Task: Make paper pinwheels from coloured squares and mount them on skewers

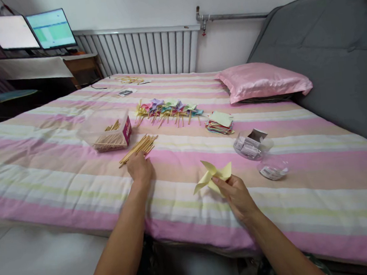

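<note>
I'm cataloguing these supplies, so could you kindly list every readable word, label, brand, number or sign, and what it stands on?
No text is readable.
Magenta label on clear box: blurred.
Farther clear-package label: too small.
Nearer clear-package label: too small.
Left monitor, right monitor: blurred.

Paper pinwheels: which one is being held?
The pale yellow pinwheel, pinched in the right hand. The other pinwheels lie bunched together farther back on the striped bedspread, with no hand on them.

A pink pillow point(264, 80) lies beside the grey headboard point(328, 48); two monitors point(52, 31) (both lit) stand left of the radiator point(143, 50).
</note>
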The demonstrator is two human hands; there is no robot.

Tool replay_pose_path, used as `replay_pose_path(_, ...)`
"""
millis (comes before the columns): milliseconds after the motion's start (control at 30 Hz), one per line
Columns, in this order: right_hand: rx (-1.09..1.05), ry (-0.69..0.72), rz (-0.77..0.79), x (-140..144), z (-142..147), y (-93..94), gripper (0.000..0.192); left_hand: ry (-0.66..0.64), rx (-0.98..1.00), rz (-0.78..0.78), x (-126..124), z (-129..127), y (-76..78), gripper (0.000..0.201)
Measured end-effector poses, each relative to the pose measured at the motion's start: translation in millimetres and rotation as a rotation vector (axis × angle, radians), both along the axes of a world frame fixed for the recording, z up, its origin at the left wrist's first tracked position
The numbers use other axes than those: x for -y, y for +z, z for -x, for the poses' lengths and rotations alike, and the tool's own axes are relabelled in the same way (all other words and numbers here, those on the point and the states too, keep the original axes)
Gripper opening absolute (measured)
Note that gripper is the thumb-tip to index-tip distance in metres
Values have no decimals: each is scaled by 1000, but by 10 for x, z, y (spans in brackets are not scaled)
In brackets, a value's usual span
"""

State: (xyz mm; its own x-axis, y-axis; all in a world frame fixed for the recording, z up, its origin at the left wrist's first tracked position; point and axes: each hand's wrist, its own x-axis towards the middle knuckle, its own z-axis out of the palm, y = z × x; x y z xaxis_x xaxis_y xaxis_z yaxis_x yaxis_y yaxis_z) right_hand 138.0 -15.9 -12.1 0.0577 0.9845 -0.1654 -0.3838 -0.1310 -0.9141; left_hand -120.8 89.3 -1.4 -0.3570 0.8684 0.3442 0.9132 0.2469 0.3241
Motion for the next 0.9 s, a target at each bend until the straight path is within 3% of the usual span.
replay_pose_path(267,-51,36,21,11,-20,12,29,111,-86,41,-94,127,-127,27)
replay_pose_path(600,-67,21,30,17,-30,27,29,104,-80,10,-78,119,-118,30)
replay_pose_path(733,-57,23,25,13,-29,-7,29,103,-72,-67,-83,119,-118,34)
replay_pose_path(900,-46,25,13,-6,-35,-62,30,193,-37,-140,-143,242,-135,33)
